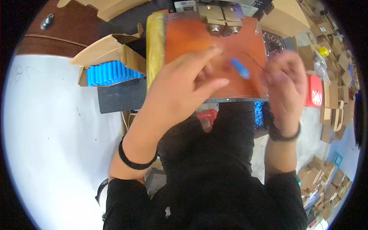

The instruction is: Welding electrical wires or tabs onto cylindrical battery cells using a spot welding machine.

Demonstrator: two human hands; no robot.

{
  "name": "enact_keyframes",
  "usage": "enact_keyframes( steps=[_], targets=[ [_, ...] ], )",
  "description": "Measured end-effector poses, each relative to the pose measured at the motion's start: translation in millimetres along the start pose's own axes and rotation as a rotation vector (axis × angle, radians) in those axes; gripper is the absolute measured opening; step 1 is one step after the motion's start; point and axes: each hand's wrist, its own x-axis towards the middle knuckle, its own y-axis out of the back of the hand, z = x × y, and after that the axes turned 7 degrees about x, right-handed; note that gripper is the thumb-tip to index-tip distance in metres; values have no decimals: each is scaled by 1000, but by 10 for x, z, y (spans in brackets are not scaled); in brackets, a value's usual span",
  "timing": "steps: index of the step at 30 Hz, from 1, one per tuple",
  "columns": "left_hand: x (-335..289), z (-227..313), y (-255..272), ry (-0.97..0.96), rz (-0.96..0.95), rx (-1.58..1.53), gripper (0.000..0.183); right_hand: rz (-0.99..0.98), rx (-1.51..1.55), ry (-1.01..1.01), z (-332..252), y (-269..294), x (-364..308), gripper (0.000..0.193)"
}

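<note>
A small blue cylinder (240, 69), smeared by motion, is over the orange-brown work mat (180, 38), between my two hands. I cannot tell whether it touches the mat. My left hand (184, 78) is left of it, thumb and forefinger apart with nothing seen between them; its other fingers are partly hidden. To the right, my right hand (286, 78) has its fingers curled and blurred. A thin dark wire (255, 61) runs from over the mat to those fingers, which appear to pinch its end.
A cardboard box (124, 57) packed with blue cylinders (111, 73) stands left of the mat. Metal blocks with round fittings (224, 25) sit at its far edge. A bin of small dark parts (273, 43) and a red container (314, 90) are on the right, with piled cartons (333, 111) beyond.
</note>
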Motion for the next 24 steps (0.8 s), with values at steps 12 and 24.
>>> enact_keyframes(
  steps=[12, 24],
  targets=[
    [-538, -770, 1296, -226, 75, 1073, 28, 250, -491, -330, 266, 2126, -1350, 15],
    [-448, -1088, 723, -34, -127, 1416, 26, 282, -1181, -417, 1364, 3116, -1991, 44]
  ],
)
